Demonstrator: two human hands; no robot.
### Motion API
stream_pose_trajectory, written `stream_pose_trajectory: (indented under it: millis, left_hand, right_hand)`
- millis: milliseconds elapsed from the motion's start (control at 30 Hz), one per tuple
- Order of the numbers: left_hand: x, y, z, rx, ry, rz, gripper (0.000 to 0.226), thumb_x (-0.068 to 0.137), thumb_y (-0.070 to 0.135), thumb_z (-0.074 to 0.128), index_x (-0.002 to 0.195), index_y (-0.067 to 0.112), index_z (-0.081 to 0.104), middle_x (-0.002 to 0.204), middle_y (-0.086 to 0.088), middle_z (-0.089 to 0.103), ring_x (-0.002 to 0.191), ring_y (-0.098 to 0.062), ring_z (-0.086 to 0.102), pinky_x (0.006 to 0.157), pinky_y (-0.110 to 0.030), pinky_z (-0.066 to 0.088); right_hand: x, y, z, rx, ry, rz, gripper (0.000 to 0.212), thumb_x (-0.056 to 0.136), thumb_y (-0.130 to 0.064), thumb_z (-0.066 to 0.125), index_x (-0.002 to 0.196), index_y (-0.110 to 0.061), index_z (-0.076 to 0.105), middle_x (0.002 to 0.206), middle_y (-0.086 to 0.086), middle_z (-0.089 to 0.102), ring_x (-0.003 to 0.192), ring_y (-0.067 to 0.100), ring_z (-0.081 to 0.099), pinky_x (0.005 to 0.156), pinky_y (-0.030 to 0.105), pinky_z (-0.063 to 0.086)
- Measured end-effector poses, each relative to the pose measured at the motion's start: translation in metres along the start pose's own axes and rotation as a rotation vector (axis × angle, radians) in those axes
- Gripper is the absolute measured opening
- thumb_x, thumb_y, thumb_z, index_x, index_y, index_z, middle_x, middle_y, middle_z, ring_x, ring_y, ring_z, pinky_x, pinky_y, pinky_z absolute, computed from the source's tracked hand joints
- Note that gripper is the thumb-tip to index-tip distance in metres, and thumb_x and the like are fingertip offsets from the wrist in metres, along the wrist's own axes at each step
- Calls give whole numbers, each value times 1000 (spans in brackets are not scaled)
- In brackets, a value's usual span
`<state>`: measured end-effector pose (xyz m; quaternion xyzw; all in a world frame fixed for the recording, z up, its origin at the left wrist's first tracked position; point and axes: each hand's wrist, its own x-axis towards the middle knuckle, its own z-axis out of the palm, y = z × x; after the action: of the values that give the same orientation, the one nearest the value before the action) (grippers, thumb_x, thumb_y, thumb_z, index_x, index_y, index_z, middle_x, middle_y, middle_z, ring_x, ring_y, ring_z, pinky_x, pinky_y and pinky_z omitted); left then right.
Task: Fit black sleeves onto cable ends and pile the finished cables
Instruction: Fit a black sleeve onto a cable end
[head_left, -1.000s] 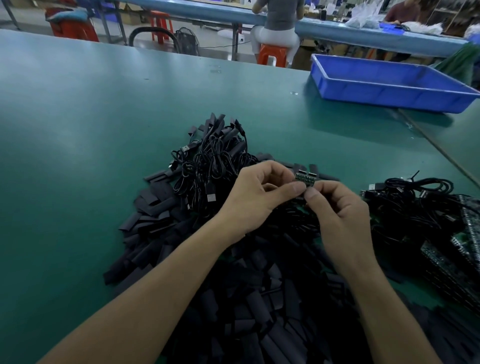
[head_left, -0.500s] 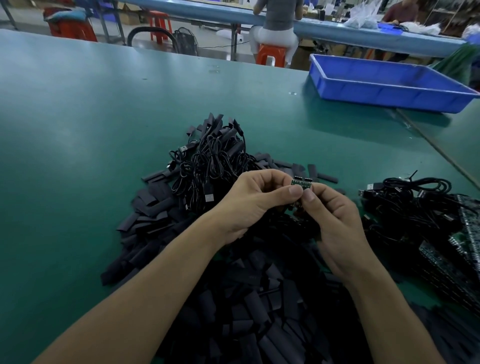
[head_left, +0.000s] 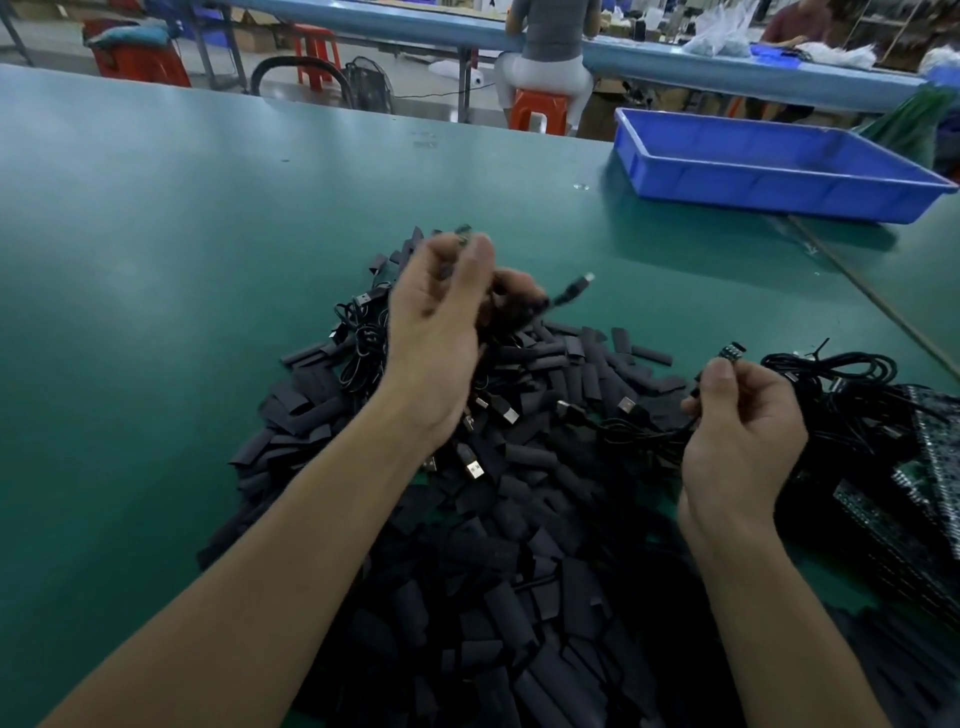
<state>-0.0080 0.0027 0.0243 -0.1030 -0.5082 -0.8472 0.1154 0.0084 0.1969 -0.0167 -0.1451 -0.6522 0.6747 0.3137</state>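
1. Left hand (head_left: 441, 332) raised over the far part of the heap, motion-blurred; fingers curled round a black cable (head_left: 563, 296) whose metal plug pokes out to the right of the knuckles; thumb up
2. Right hand (head_left: 737, 431) low at right, apart from the left; thumb and forefinger pinch a cable end (head_left: 730, 354) carrying a small green board with dark parts on it; its lead drops leftward from the palm onto the heap; other fingers loosely curled
3. Loose black sleeves (head_left: 493, 597) cover the counter (head_left: 156, 260) between and beneath both forearms in a wide flat heap; several USB plugs (head_left: 475, 470) lie on top near the left wrist
4. Coiled cables (head_left: 363, 332) piled at the heap's far left edge, partly behind the left hand; a second tangle of cables (head_left: 841, 384) just right of the right hand, beside a stack of green circuit boards (head_left: 909, 499)
5. Blue tray (head_left: 753, 184) at far right of the counter, well apart from the heap; beyond it another bench with a seated person (head_left: 545, 47) on an orange stool (head_left: 535, 111)
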Motion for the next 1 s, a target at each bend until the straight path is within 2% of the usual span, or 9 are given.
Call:
stream_pose_trajectory:
  millis: [67, 167, 300, 433, 500, 633, 733, 933, 1000]
  left_hand:
    - [5, 7, -5, 147, 91, 123, 8, 102, 22, 54, 94, 19, 55, 71, 4, 70, 73, -12, 68, 77, -31, 57]
    - [8, 13, -6, 538, 108, 196, 9, 97, 25, 65, 89, 27, 61, 68, 7, 69, 65, -4, 63, 68, -17, 50]
    - [1, 14, -4, 1027, -102, 154, 8, 91, 39, 71, 85, 34, 68, 74, 14, 67, 68, -2, 62, 68, -26, 50]
    - [-4, 16, 0, 1314, -351, 31, 31, 100, 37, 58, 78, 18, 68, 67, 4, 64, 63, -17, 59, 67, -39, 53]
    - [-4, 14, 0, 1318, -406, -8, 37, 102, 33, 55, 79, 8, 67, 66, 0, 61, 59, -17, 54, 62, -36, 48]
    - [-2, 8, -3, 1185, -399, -21, 30, 103, 28, 53, 95, 7, 73, 85, -5, 72, 83, -18, 66, 75, -30, 48]
    - [-2, 2, -5, 1060, -352, -8, 27, 103, 26, 53, 87, 21, 73, 80, 9, 69, 76, -1, 61, 70, -17, 46]
    - [-2, -4, -5, 670, -305, -100, 30, 107, 19, 46, 86, 16, 68, 82, -2, 77, 78, -5, 67, 79, -24, 53]
    - [0, -2, -7, 620, -309, -169, 27, 106, 22, 48, 91, 21, 71, 79, -2, 76, 73, -1, 66, 73, -15, 49]
  right_hand:
    - [-1, 0, -2, -225, 2, -75, 9, 99, -21, 61, 102, -29, 59, 100, -5, 61, 88, 8, 59, 84, 28, 54]
    - [-8, 0, -5, -584, -46, -270, 37, 94, -10, 64, 129, -21, 59, 127, 5, 50, 116, 20, 48, 104, 35, 39]
    - [-22, -7, 0, -829, -63, -726, 37, 85, 6, 61, 111, -16, 73, 114, 8, 59, 109, 26, 43, 89, 39, 30]
    - [-25, -5, 3, -824, -592, -777, 21, 88, -6, 70, 107, -12, 75, 100, 5, 67, 93, 28, 61, 82, 40, 47]
    - [-28, -1, 3, -914, -793, -664, 25, 93, -27, 67, 116, -18, 72, 102, 1, 68, 95, 24, 60, 84, 42, 49]
    - [-30, 4, 3, -982, -862, -557, 37, 93, -51, 59, 121, -29, 70, 103, -8, 58, 100, 14, 48, 90, 35, 44]
    - [-28, 3, 3, -931, -897, -566, 31, 90, -49, 65, 113, -31, 74, 103, -11, 56, 98, 10, 43, 91, 32, 41]
    - [-29, 6, 4, -795, -816, -570, 10, 87, -26, 75, 97, -25, 75, 99, -8, 59, 95, 16, 51, 85, 40, 47]
    - [-28, 7, 5, -682, -735, -532, 8, 91, -16, 69, 95, -23, 68, 94, -10, 62, 89, 15, 57, 78, 40, 50]
